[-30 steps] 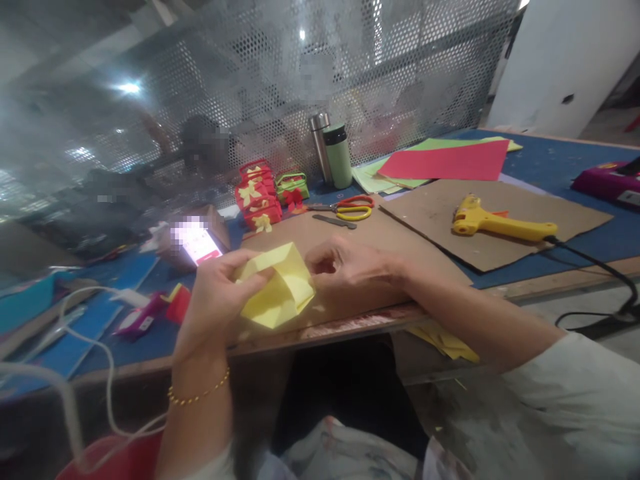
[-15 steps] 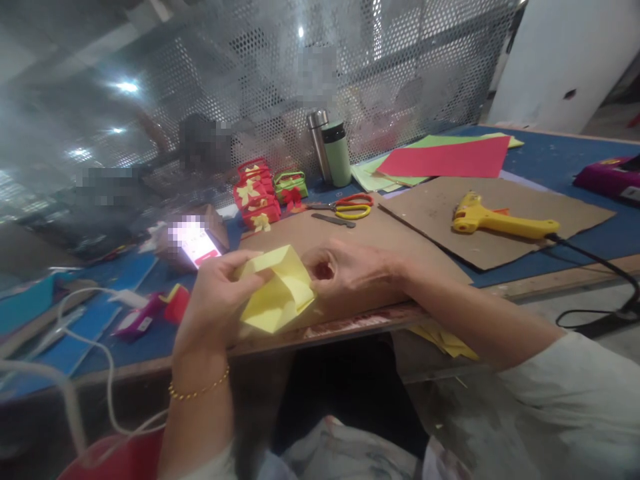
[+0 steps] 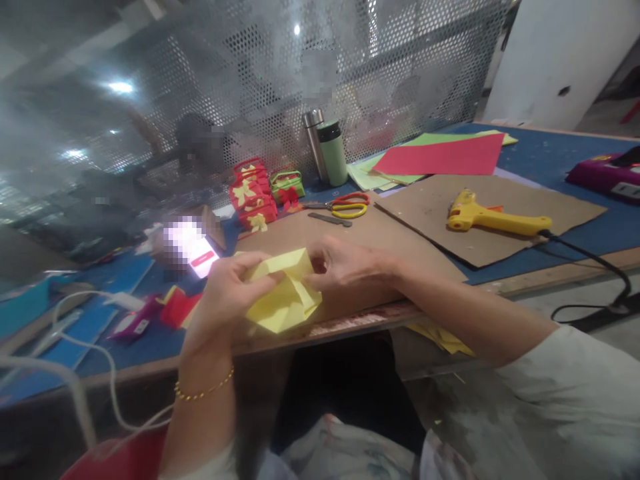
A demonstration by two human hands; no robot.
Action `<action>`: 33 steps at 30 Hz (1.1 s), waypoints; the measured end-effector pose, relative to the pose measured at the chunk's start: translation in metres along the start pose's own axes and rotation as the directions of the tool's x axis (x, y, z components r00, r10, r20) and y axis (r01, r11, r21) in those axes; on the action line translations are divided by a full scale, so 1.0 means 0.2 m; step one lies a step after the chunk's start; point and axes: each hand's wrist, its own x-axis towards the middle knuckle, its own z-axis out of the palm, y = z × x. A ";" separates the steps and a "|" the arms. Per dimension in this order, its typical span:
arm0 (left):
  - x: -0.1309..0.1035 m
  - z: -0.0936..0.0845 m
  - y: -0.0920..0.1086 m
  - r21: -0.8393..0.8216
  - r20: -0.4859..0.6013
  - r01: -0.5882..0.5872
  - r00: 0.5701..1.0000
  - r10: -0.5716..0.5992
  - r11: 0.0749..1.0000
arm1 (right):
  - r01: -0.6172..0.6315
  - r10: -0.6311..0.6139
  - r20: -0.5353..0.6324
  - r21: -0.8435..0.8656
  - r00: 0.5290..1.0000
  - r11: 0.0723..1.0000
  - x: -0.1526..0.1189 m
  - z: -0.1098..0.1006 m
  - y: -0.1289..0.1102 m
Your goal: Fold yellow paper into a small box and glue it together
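A folded piece of yellow paper (image 3: pixel 280 308), shaped like a small open box, is held up above the table's front edge. My left hand (image 3: pixel 227 290) grips its left side, thumb pressed on the inner face and fingers behind. On the right, my right hand (image 3: pixel 345 267) pinches the paper's upper right edge between thumb and curled fingers. Beneath both hands lies a brown cardboard sheet (image 3: pixel 395 243). Beyond them on it rest red-and-yellow-handled scissors (image 3: pixel 350 205) and a thin grey blade (image 3: pixel 330 219).
Small red paper boxes with yellow bows (image 3: pixel 253 193) and a green one (image 3: pixel 287 187) stand behind. A yellow glue gun (image 3: pixel 493 217) lies on cardboard at right, its cord trailing off the edge. Two flasks (image 3: pixel 333 153), a lit phone (image 3: pixel 193 243) and red paper (image 3: pixel 443 157) are around.
The yellow paper has shifted slightly right and its right side is folded in a little more. My right fingers have moved onto its upper right edge; the view has shifted slightly.
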 end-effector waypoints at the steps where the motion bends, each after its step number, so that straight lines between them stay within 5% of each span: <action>1: 0.00 0.00 0.01 -0.006 -0.011 0.006 1.000 -0.006 1.000 | -0.007 0.007 0.002 0.012 1.000 1.000 -0.01 0.00 -0.01; 16: -0.03 -0.01 0.06 -0.041 -0.134 0.011 0.991 -0.016 0.999 | -0.057 0.050 -0.032 -0.288 0.998 0.956 -0.04 -0.03 -0.04; 29: -0.02 0.00 0.05 -0.055 -0.063 0.002 0.998 -0.005 0.998 | -0.028 0.028 -0.005 0.009 1.000 1.000 -0.03 -0.01 -0.05; 33: -0.02 0.00 0.06 -0.082 -0.086 0.014 0.996 -0.021 0.997 | -0.052 0.052 -0.005 -0.073 0.999 0.996 -0.04 0.00 -0.07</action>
